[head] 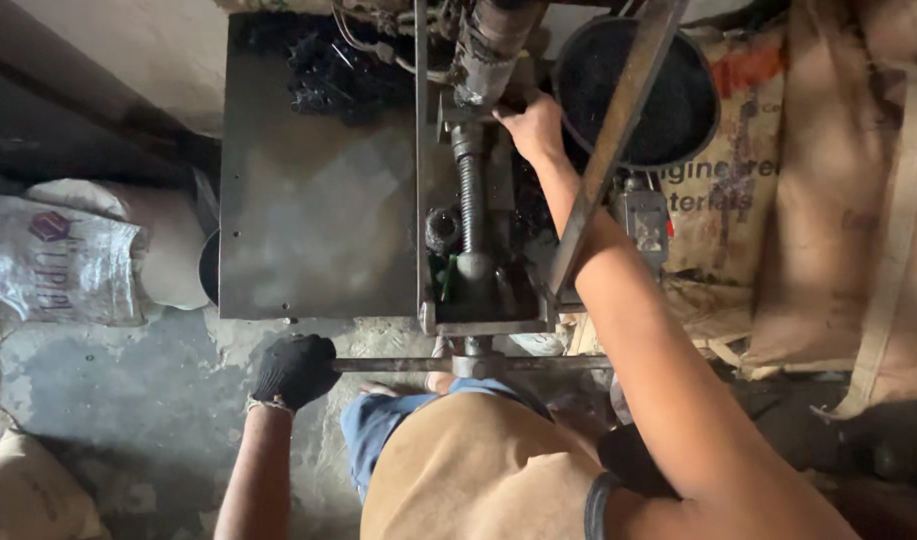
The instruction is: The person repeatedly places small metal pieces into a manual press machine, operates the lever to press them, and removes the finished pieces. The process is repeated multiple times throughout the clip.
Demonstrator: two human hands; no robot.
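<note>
While gloved left hand (pixel 294 370) clenched on crank bar (pixel 398 365), right hand (pixel 531 125) atop screw press (pixel 470 200), grip unclear.

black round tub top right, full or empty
Cannot tell. The tub stands upright, mouth toward the camera, but its inside shows only uniform black, and a slanted metal bar crosses it.
</note>
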